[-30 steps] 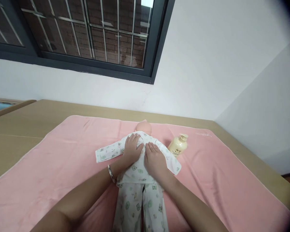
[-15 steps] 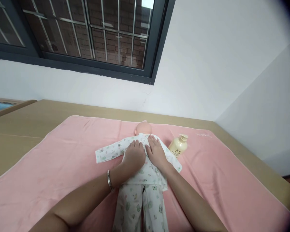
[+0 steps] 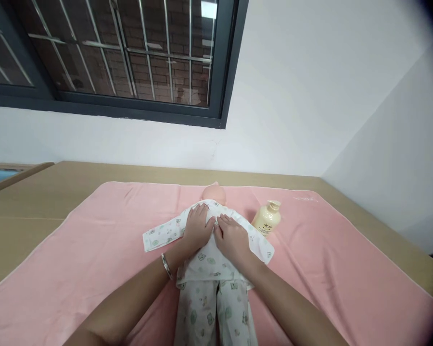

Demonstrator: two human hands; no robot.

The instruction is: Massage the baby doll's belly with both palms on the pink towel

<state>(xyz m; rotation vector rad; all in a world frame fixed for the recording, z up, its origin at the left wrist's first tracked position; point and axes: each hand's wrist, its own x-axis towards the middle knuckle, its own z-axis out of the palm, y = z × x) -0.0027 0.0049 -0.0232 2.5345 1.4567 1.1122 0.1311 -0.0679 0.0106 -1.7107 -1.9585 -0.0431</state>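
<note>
Doll [image 3: 211, 240] lies on its back at the middle of the pink towel [image 3: 94, 269], head [image 3: 214, 193] pointing toward the wall, legs running down toward the camera. It wears a white printed shirt [image 3: 205, 257] and matching trousers [image 3: 212, 312].

Head view, the only one here: the left hand [image 3: 197, 226] is spread flat, palm down, on the doll's chest, fingers stretched up toward the doll's neck, gripping nothing. A silver bangle [image 3: 166, 265] sits on that wrist, just off the doll's side. The right hand [image 3: 233, 236] presses flat too, released and open, on the other half of the doll's chest, its fingertips touching the left hand's at the doll's midline. Neither hand pinches the cloth, as far as shows.

One empty sleeve [image 3: 160, 233] of the shirt stretches out flat from the doll on the left-hand side; the other sleeve lies partly under the right hand. A cream pump bottle [image 3: 267, 218] lies tilted on the towel near the doll's shoulder on the right-hand side, apart from it. The towel covers a tan desk [image 3: 29, 192], beyond the doll's head a white wall and a barred window [image 3: 111, 53].
</note>
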